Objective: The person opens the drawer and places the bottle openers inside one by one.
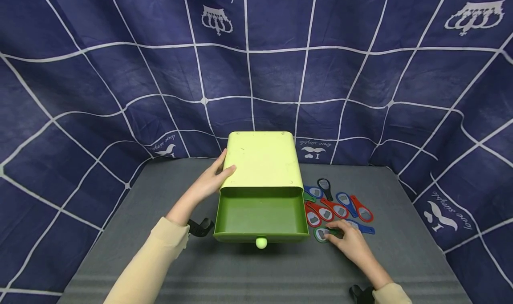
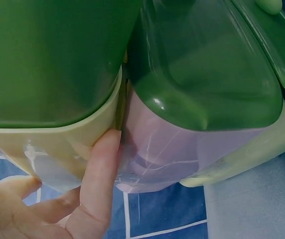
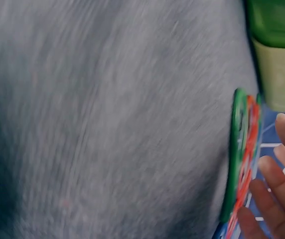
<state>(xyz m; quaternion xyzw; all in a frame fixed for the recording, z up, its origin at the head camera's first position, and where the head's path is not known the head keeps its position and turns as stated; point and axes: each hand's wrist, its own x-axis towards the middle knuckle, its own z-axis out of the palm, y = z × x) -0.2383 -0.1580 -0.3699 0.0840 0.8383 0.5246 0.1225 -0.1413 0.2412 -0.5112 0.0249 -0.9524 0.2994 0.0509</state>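
A light-green box point(image 1: 260, 159) stands mid-table with its dark-green drawer point(image 1: 260, 241) pulled out toward me. Nothing lies in the drawer, and a round light-green knob point(image 1: 261, 242) sits on its front. My left hand point(image 1: 210, 179) rests on the box's left side, thumb on the top edge and fingers fairly straight along the wall. My right hand point(image 1: 348, 241) is over a green bottle opener point(image 1: 320, 234), the nearest of a group. In the right wrist view its fingers point(image 3: 277, 199) are spread beside the openers, with none gripped.
Right of the box, several bottle openers lie close together and partly overlap: red ones point(image 1: 362, 210), blue ones point(image 1: 346, 201) and a black one point(image 1: 324, 187). Grey cloth point(image 1: 240, 281) covers the table. A dark-blue curtain with white lines point(image 1: 276, 77) hangs behind and at both sides.
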